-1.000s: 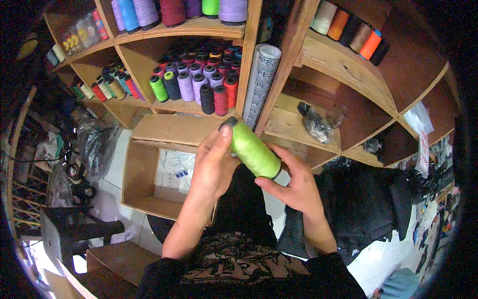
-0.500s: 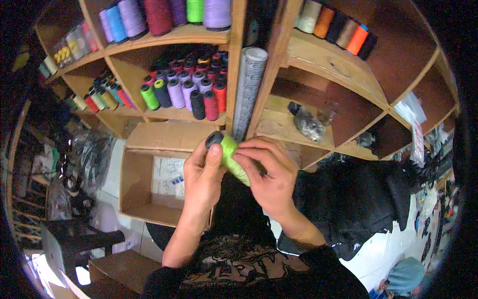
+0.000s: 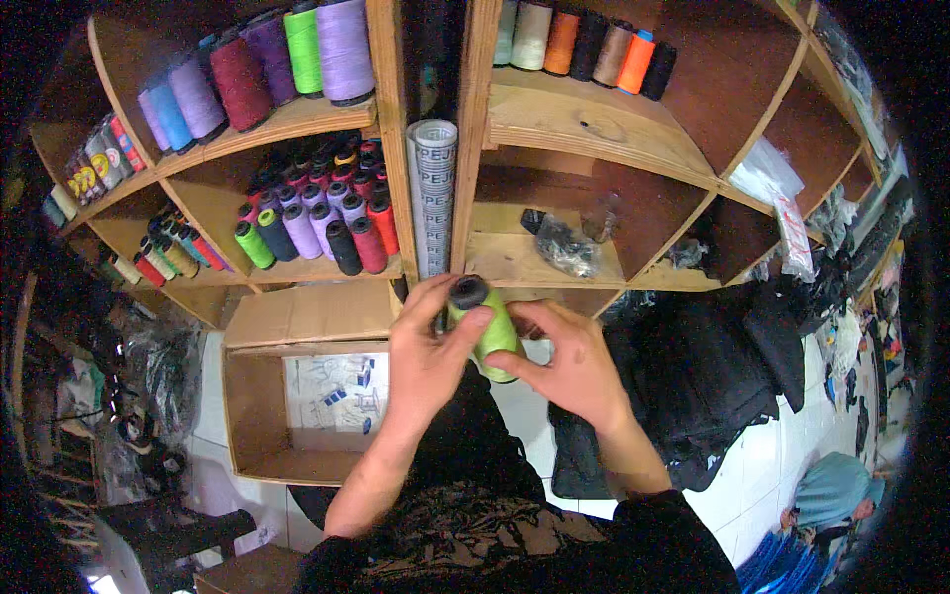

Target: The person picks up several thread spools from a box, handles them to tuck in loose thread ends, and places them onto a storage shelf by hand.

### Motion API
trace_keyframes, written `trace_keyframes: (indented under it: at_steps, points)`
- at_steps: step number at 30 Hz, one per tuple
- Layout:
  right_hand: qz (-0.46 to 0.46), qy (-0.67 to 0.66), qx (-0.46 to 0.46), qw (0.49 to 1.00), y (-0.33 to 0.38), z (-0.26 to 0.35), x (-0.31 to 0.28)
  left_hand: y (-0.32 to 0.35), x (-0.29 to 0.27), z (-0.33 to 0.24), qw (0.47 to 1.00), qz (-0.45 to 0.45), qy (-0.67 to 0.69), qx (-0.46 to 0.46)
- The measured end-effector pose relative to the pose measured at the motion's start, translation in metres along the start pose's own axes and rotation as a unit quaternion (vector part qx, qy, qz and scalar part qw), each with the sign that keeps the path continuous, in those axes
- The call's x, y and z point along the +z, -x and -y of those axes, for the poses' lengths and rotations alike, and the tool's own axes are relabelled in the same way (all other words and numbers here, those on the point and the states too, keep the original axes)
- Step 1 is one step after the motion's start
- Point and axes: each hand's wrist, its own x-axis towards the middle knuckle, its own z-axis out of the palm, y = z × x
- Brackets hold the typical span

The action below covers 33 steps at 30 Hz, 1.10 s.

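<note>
Between my hands is a lime-green spool of thread (image 3: 498, 335) with a black top, held tilted in front of the shelves. My left hand (image 3: 431, 342) wraps its upper left side, the thumb lying across the thread just under the black end. My right hand (image 3: 569, 358) grips the spool from the right, its thumb on the lower part and the fingers behind, partly hidden. Ahead and to the left, a shelf compartment holds many small spools (image 3: 319, 220), in purple, red, black and green. Larger cones of thread (image 3: 237, 79) stand on the shelf above.
An open cardboard box (image 3: 257, 411) with paper at its bottom sits below left. A patterned roll (image 3: 432, 198) stands upright between the shelf units. Black fabric (image 3: 683, 386) lies stacked at right. Wrapped plastic (image 3: 566, 246) sits in a right compartment. Another person (image 3: 834, 495) is at lower right.
The view has turned right, so the shelves appear further left. The spool is now more upright, and my right fingers have moved from pinching its side to holding round it.
</note>
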Motion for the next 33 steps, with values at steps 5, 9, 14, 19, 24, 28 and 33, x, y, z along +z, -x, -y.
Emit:
trace_keyframes:
  at_steps: [5, 9, 14, 19, 24, 28, 33]
  points:
    - [-0.082, -0.057, 0.075, 0.992, -0.019, -0.010, -0.055, -0.005, 0.026, -0.033, 0.991, 0.030, 0.128, 0.023]
    - [-0.325, 0.112, 0.070, 0.937, -0.091, -0.054, -0.154, -0.004, 0.031, -0.028, 0.992, 0.083, 0.084, 0.040]
    - [-0.310, 0.290, 0.164, 0.891, -0.202, -0.150, -0.217, 0.002, 0.015, -0.005, 0.996, 0.048, 0.074, -0.008]
    - [-0.257, 0.439, 0.161, 0.846, -0.258, -0.189, -0.214, 0.013, -0.012, 0.011, 0.997, -0.039, 0.056, -0.026]
    - [-0.229, 0.357, 0.183, 0.887, -0.262, -0.198, -0.213, 0.022, -0.028, 0.018, 0.992, -0.093, 0.080, -0.041]
    - [-0.194, 0.347, 0.185, 0.899, -0.253, -0.215, -0.215, 0.023, -0.032, 0.021, 0.989, -0.110, 0.086, -0.055]
    - [-0.213, 0.374, 0.152, 0.890, -0.250, -0.221, -0.211, 0.026, -0.028, 0.031, 0.985, -0.116, 0.103, -0.070]
